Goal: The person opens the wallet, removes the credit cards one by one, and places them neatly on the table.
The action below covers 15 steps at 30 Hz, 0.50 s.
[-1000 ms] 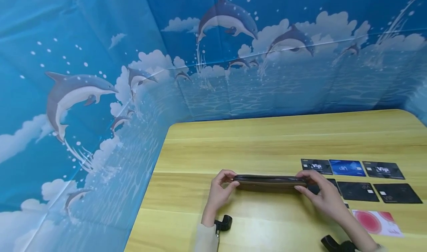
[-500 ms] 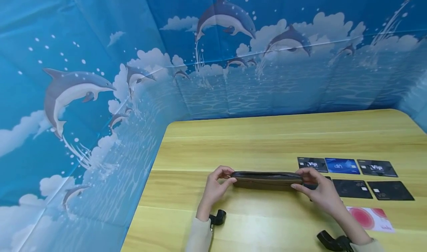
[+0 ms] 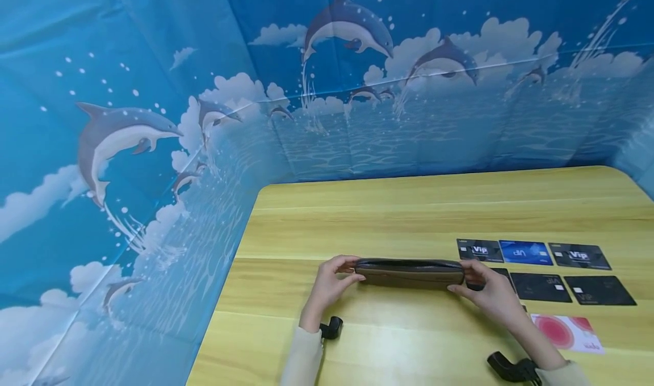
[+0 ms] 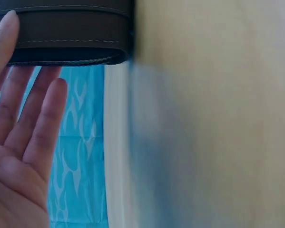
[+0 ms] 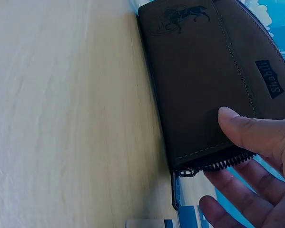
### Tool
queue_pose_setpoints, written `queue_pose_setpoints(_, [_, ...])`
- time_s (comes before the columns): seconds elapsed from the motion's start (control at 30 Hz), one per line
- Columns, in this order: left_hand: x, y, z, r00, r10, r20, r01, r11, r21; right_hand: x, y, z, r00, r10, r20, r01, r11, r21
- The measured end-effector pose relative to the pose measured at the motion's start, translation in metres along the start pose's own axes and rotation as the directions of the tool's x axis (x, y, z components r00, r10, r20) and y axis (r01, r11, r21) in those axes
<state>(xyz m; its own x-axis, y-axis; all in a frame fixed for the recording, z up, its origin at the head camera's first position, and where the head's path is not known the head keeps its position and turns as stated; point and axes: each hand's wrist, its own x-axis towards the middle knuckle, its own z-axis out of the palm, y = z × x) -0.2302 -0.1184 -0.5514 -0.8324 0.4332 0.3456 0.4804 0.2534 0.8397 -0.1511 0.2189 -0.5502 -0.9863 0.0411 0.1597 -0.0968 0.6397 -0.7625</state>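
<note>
A long dark-brown zip-around wallet [image 3: 409, 276] stands on its lower edge or just above the table, its zipped side facing up; I cannot tell which. Its zip is undone along the top, showing a dark gap. My left hand [image 3: 329, 286] pinches the left end, thumb [image 4: 4, 40] on the near face and fingers behind. At the other end my right hand [image 3: 493, 295] holds it likewise, thumb [image 5: 247, 128] flat on the leather. The right wrist view shows an embossed horse, a small label [image 5: 269, 79] and the zip pull [image 5: 175, 192] hanging at the lower corner. The wallet's inside is hidden.
Right of the wallet, cards lie in rows: a blue card [image 3: 525, 252], several black ones such as the VIP card [image 3: 604, 290], and a pink-and-white card [image 3: 567, 333]. My right hand partly covers some. A dolphin-print sheet [image 3: 357, 130] surrounds the wooden table [image 3: 409, 210].
The wallet has tilted in my hands, so more of its near face shows, and the gap along its top looks wider. Both hands keep their hold. The head view has shifted slightly.
</note>
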Motion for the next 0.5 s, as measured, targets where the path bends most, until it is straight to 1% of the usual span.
queue_pose_setpoints(0.07, [-0.0011, -0.0027, 0.0000, 0.999, -0.017, 0.027, 0.016, 0.999, 0.033, 0.0009, 0.0012, 0.0005, 1.000, -0.017, -0.005, 0.017, 1.000, -0.004])
queue_pose_setpoints(0.13, [-0.0024, -0.0060, 0.0008, 0.999, -0.034, 0.041, 0.031, 0.998, 0.058, 0.0020, 0.0015, 0.0007, 0.999, -0.035, -0.005, 0.035, 0.999, -0.006])
queue_pose_setpoints(0.2, [-0.0028, -0.0087, 0.0016, 0.998, -0.029, 0.050, 0.025, 0.997, 0.076, 0.0029, 0.0011, 0.0007, 0.999, -0.050, -0.001, 0.050, 0.999, -0.006])
queue_pose_setpoints(0.27, [-0.0024, -0.0108, 0.0027, 0.998, -0.010, 0.055, 0.005, 0.996, 0.086, 0.0032, 0.0006, 0.0011, 0.998, -0.064, -0.004, 0.064, 0.998, -0.012])
queue_pose_setpoints(0.37, [-0.0016, -0.0106, 0.0038, 0.998, 0.025, 0.052, -0.030, 0.993, 0.110, 0.0036, 0.0008, 0.0015, 0.998, -0.069, -0.012, 0.069, 0.997, -0.017])
queue_pose_setpoints(0.43, [-0.0015, -0.0093, 0.0046, 0.999, 0.023, 0.039, -0.027, 0.993, 0.117, 0.0040, 0.0004, 0.0014, 0.998, -0.055, -0.008, 0.055, 0.998, -0.013])
queue_pose_setpoints(0.5, [-0.0020, -0.0061, 0.0050, 1.000, 0.006, 0.021, -0.008, 0.994, 0.113, 0.0044, -0.0009, 0.0004, 1.000, -0.029, 0.007, 0.029, 1.000, 0.010])
